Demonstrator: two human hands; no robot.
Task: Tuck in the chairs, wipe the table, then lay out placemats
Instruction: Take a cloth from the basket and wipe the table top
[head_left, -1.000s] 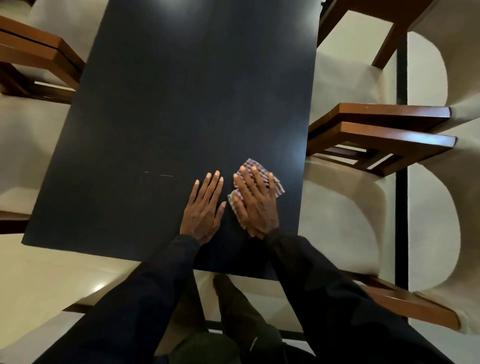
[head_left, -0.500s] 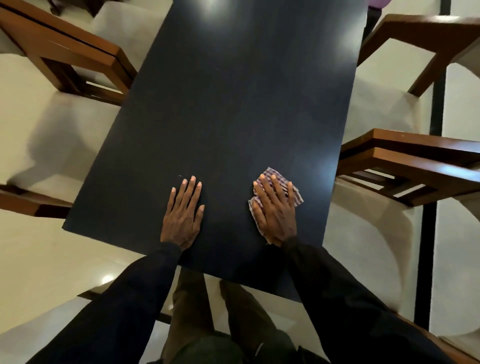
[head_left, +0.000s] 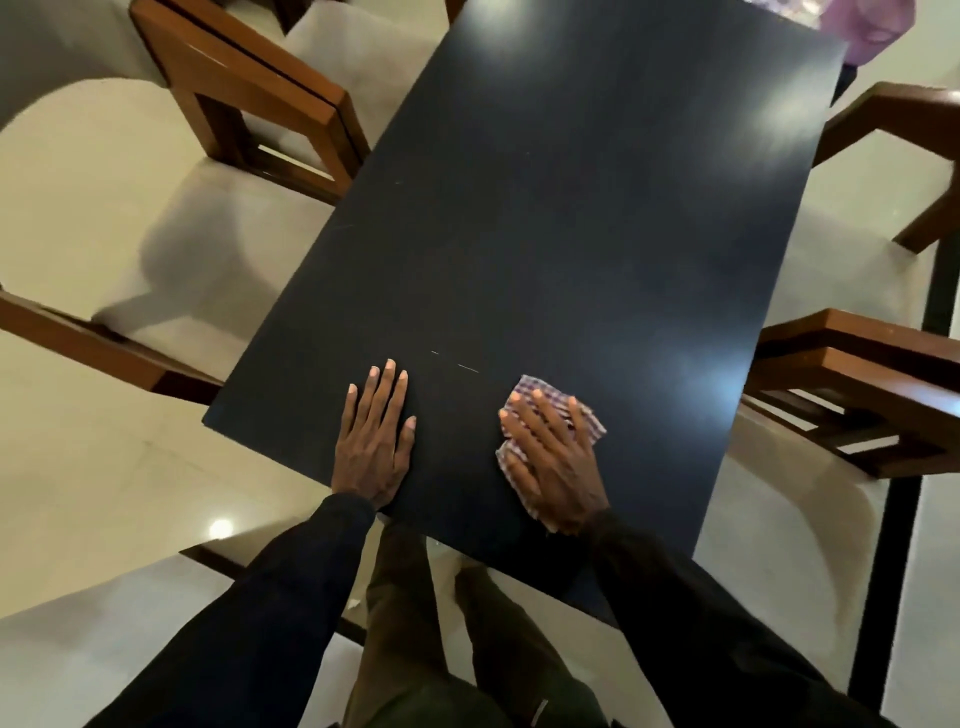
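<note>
A dark rectangular table (head_left: 571, 218) fills the middle of the head view. Near its front edge my right hand (head_left: 553, 460) presses flat, fingers straight, on a small checked cloth (head_left: 550, 397) that lies on the tabletop. My left hand (head_left: 376, 441) rests flat on the bare tabletop about a hand's width to the left of the cloth, holding nothing. Both sleeves are dark. A few pale marks (head_left: 457, 364) show on the surface just beyond my hands.
Wooden chairs with pale seats stand around the table: one at the left (head_left: 249, 104), one at the right (head_left: 872, 384), another at the far right (head_left: 904, 124). A purple object (head_left: 872, 26) shows beyond the far corner. My legs stand at the front edge.
My hands have spread apart: the right one slid the cloth rightwards, the left one stayed flat. My view has shifted, so the table now sits further right and more turned.
</note>
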